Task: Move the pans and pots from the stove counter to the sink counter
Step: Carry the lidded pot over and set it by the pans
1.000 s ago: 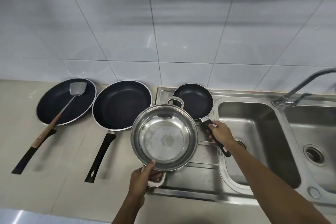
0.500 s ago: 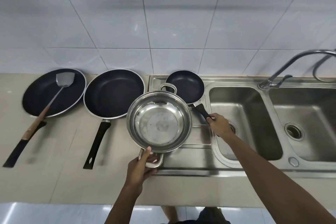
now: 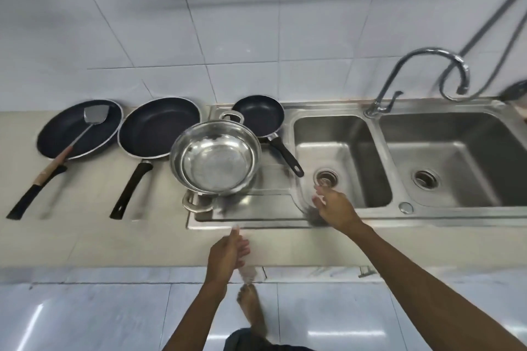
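- Now both hands are off the cookware; the left hand (image 3: 226, 253), low in the centre of the frame, is loosely curled with nothing in it, over the counter's front edge; the right hand (image 3: 336, 205), just right of centre, has its fingers spread and grasps nothing, hovering by the lip of the left sink basin (image 3: 342, 162); both are motion-blurred.
- Just above the left hand, the round stainless-steel pot with two loop handles (image 3: 216, 159) sits on the ribbed steel draining board (image 3: 256, 208), its near handle jutting toward the counter edge.
- Behind it, at upper centre, the small black non-stick frying pan (image 3: 258, 115) rests on the same board, its black handle pointing toward the basin and overhanging the rim.
- Further left, on the beige stone counter (image 3: 85, 236), stand the medium black frying pan (image 3: 158, 127) and, far left, the large black frying pan (image 3: 78, 128) with a metal spatula with a wooden grip (image 3: 85, 128) lying in it.
- Judged from this, pot and small pan are placed and the step in hand is withdrawing; to do it well, draw the hands straight back, clear of the overhanging pan handle and the pot's near loop, so neither gets knocked; then check that both sit steady before turning for anything left by the stove.
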`<action>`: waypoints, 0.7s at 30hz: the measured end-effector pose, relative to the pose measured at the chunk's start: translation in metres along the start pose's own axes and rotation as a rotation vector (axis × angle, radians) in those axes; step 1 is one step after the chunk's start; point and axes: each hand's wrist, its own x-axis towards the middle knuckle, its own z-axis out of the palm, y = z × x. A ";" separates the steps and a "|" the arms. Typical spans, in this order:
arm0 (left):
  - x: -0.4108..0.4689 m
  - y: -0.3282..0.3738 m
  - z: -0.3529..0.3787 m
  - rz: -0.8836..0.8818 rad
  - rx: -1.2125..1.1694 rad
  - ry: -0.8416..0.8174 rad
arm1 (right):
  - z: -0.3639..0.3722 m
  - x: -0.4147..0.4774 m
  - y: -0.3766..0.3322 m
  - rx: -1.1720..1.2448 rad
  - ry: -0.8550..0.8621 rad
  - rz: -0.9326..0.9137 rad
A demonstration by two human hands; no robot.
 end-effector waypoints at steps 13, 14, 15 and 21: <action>-0.145 -0.045 0.285 1.079 1.233 -0.337 | -0.108 -0.249 0.204 -0.521 0.316 -0.073; -0.156 -0.043 0.310 1.166 1.276 -0.365 | -0.121 -0.263 0.221 -0.523 0.339 -0.016; -0.167 -0.040 0.336 1.255 1.297 -0.396 | -0.135 -0.276 0.239 -0.520 0.368 0.044; -0.229 -0.016 0.490 1.643 1.241 -0.602 | -0.218 -0.340 0.331 -0.477 0.532 0.367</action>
